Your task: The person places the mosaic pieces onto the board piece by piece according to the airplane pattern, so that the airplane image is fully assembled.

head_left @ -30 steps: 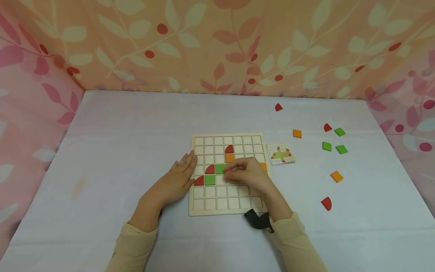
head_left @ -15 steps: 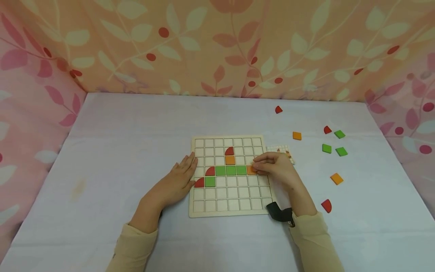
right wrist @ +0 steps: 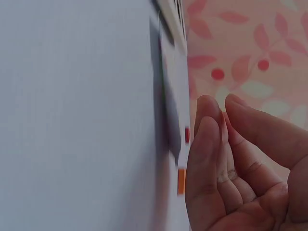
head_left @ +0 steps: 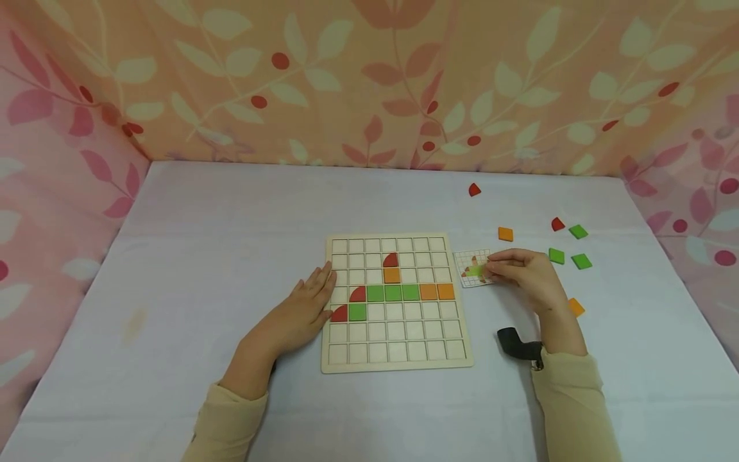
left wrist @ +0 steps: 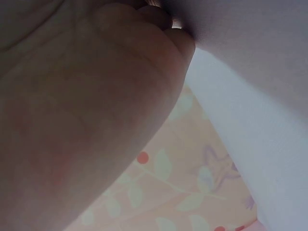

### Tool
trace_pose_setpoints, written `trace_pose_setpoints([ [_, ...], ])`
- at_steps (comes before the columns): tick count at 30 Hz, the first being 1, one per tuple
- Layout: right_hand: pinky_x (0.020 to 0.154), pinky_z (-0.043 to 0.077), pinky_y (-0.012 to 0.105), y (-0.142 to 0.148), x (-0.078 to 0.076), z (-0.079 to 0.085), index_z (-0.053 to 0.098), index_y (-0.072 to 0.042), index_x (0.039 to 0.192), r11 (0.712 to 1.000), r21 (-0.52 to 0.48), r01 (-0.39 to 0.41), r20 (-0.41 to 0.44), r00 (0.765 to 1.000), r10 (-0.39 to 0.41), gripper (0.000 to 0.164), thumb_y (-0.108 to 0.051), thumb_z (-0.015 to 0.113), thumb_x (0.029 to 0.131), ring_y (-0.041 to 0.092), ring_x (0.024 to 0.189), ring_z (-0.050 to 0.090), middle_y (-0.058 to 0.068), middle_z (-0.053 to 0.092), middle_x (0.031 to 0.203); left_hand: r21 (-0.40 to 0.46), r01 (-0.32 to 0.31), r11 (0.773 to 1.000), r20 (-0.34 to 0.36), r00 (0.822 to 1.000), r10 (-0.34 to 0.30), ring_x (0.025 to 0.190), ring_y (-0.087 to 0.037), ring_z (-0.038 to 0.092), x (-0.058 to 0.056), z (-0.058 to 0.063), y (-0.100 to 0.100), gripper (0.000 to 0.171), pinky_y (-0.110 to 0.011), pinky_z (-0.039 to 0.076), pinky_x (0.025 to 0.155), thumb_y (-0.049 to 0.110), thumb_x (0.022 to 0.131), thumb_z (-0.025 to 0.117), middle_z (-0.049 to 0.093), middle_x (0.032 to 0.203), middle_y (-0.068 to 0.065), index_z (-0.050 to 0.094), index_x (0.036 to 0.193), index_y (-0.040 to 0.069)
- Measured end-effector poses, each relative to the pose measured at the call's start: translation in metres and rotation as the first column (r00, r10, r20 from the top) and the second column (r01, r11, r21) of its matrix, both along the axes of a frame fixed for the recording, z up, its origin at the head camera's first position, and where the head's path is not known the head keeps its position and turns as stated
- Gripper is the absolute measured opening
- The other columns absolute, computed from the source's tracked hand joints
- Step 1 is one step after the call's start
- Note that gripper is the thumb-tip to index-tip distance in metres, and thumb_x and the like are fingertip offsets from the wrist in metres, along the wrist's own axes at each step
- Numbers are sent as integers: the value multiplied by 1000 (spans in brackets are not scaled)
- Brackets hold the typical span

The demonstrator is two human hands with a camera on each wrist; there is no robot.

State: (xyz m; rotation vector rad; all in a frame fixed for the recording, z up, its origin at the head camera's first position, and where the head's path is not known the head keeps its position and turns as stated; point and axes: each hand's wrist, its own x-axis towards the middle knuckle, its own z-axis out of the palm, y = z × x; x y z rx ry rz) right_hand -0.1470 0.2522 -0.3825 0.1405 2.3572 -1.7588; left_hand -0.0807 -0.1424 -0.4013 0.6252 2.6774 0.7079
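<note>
A pale square grid board [head_left: 398, 353] lies mid-table. My left hand [head_left: 297, 314] rests with straight fingers along its left edge; in the left wrist view the palm [left wrist: 96, 106] fills much of the frame. Seated in the cells are three red quarter-circle pieces, several green squares [head_left: 393, 292] and three orange squares [head_left: 428, 292]. My right hand [head_left: 528, 276] hovers by the right edge of a small pattern card [head_left: 470, 273], fingertips overlapping it in the head view. In the right wrist view thumb and fingers [right wrist: 204, 144] stand apart with nothing between them; the card [right wrist: 171, 106] lies beyond.
Loose pieces lie right of the board: red quarter-circles [head_left: 475, 190], orange squares [head_left: 505, 234] and several green squares [head_left: 557, 256]. One orange piece [head_left: 576, 307] is partly behind my right wrist. A black curved mount [head_left: 516, 346] hangs from that wrist. Patterned cloth [head_left: 375, 83] walls the back.
My right hand has moved right, from the board's middle across the orange pieces to the card, uncovering the row of green and orange squares. My left hand stays in place.
</note>
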Motion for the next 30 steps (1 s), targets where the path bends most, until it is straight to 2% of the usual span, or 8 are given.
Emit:
trace_pose_setpoints([
  [5,69,54,20,30,0,3,63,10,104,997,1,75,24,997,-75,24,-6,68,86,4,74,67,-9,69,78,1,6,1000,0,1000,-6,143,-31,4,-1,-1,1,62,-52,10,113,16,98,47,2,157,-15,15,148,-3],
  [12,67,54,18,66,0,5,74,-9,89,976,-97,196,86,978,-188,7,-7,72,83,5,72,68,-7,71,76,6,8,1000,3,1000,-8,143,-31,4,0,0,2,62,-52,10,113,15,98,47,2,157,-15,15,148,-3],
  [18,67,54,21,88,-1,6,76,-9,82,938,-254,234,102,971,-214,15,1,66,86,10,70,70,-2,71,77,-2,-5,1000,14,1000,5,143,-31,4,1,2,0,63,-52,11,113,15,98,47,2,157,-15,15,148,-3],
  [24,63,54,20,101,-5,7,75,-12,76,937,-219,272,89,962,-259,24,4,61,88,9,66,69,-3,70,72,-3,-5,1000,3,1000,5,143,-32,5,1,2,-1,62,-52,11,112,15,98,47,3,157,-16,16,148,-4],
  [30,61,54,19,110,-10,7,75,-15,73,935,-169,311,119,948,-294,24,2,64,87,9,63,68,-4,68,69,2,0,1000,-5,1000,0,143,-32,5,0,2,0,62,-53,11,112,15,98,48,4,157,-16,16,148,-4],
])
